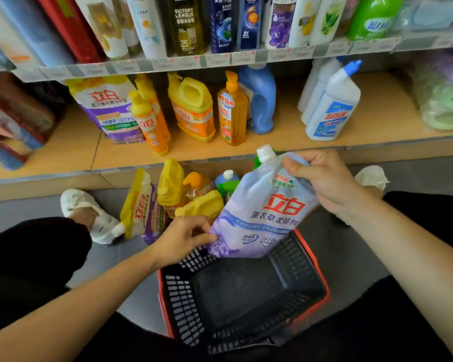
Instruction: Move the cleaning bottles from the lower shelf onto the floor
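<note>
Nearest, a basket of black plastic lattice with a red rim sits on the smooth grey floor between the person's knees.

Over its far end a soft refill pouch is held tilted, spout uppermost. It is glossy film, white shading to lilac, with red characters and a ribbed white screw cap. Whether its lower edge touches the basket rim cannot be told.

- Left hand: thumb and fingertips pinch the pouch's lower left corner.
- Right hand: fingers curled round the pouch's upper right corner, just beside the spout.

Beyond the pouch, goods stand crowded on the floor against the shelf base:
- a yellow-and-purple flat pouch, leaning;
- two moulded yellow jugs;
- a clear amber pump bottle;
- a green-and-blue bottle with a white cap.

A white fabric slipper lies left of this group.

Farther back, the lower shelf, a tan wood-look board, carries:
- a purple bagged detergent;
- slim orange bottles;
- a handled yellow container;
- a tall orange dispenser;
- a waisted blue bottle;
- white bottles with angled blue nozzles, set apart to the right.

Farthest, the upper shelf, edged with price labels, holds a packed row of toiletry bottles.
</note>
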